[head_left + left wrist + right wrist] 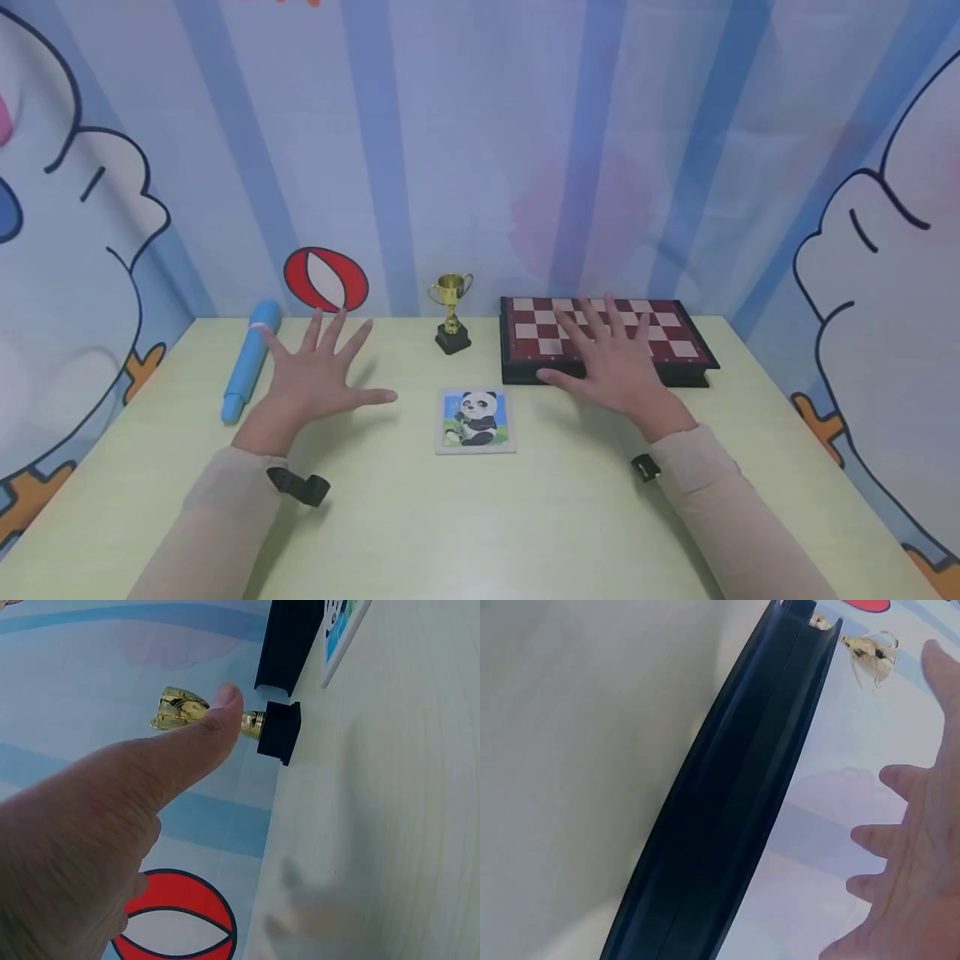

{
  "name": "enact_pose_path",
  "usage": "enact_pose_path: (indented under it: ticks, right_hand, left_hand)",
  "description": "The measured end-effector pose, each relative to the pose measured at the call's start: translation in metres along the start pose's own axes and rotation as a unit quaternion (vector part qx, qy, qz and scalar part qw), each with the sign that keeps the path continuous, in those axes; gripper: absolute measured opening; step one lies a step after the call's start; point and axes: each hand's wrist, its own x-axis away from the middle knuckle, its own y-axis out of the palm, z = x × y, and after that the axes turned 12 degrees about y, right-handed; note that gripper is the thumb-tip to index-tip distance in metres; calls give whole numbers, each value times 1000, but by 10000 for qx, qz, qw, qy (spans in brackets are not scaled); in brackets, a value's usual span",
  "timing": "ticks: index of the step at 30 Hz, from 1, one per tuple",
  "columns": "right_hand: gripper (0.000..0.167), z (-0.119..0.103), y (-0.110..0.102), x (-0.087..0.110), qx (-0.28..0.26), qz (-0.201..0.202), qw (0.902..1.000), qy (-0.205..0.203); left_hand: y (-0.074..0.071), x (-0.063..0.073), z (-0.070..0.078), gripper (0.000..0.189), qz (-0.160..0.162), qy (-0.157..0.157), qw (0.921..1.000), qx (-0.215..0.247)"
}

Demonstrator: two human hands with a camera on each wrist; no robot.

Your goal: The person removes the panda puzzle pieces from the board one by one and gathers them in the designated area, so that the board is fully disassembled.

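My left hand [317, 375] is held above the table with fingers spread and holds nothing. Close by on its left lies a light blue stick-like case [251, 362], perhaps a folded umbrella. The right hand [611, 362], fingers also spread, hovers over the front of a red-and-white checkered chessboard box [525, 333] with black sides. Between the hands a square panda picture [476, 419] lies flat in a white frame. Behind it a small gold trophy cup [452, 292] stands upright on a black base. In the left wrist view my thumb covers part of the trophy [180, 709].
The pale yellow table [465, 533] ends at a blue striped curtain [480, 150] with cartoon figures and a printed red-and-white ball [326, 279]. Black straps [300, 485] go with the wrists. The box's dark side [727, 787] fills the middle of the right wrist view.
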Motion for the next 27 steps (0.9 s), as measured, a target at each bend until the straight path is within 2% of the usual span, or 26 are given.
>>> enact_pose_path:
  ticks: [2, 4, 6, 8, 9, 11, 13, 16, 23, 27]
  right_hand:
    - [92, -4, 1, 1, -396, 33, 9989, -262]
    - [75, -12, 3, 2, -1068, -40, 9918, -695]
    - [56, -25, 7, 5, -1860, -326, 9741, -1241]
    - [42, -42, 12, 8, -2534, -815, 9485, -1716]
    - [38, -52, 14, 9, -2773, -1090, 9362, -1864]
    - [37, -69, 19, 9, -3106, -1581, 9142, -2066]
    - [37, -82, 25, 6, -3265, -1890, 9016, -2116]
    - [35, -95, 37, -1, -3357, -2010, 8957, -2113]
    - [30, -106, 52, -6, -3190, -1719, 9101, -2010]
    - [25, -107, 58, -5, -3475, -1703, 9023, -1903]
  left_hand:
    - [3, -1, 5, 121, -49, 177, 9992, 354]
    - [8, -3, 12, 119, -143, 490, 9936, 1004]
    - [16, -6, 23, 116, -327, 850, 9808, 1725]
    - [27, -9, 34, 111, -498, 1205, 9653, 2264]
    - [32, -11, 40, 110, -583, 1332, 9600, 2392]
    - [43, -13, 49, 107, -618, 1525, 9581, 2344]
    - [51, -13, 56, 104, -506, 1671, 9615, 2121]
    - [60, -12, 62, 99, -249, 1823, 9665, 1792]
    - [65, -3, 65, 93, 155, 1973, 9651, 1714]
    - [67, 2, 64, 91, 297, 1997, 9644, 1711]
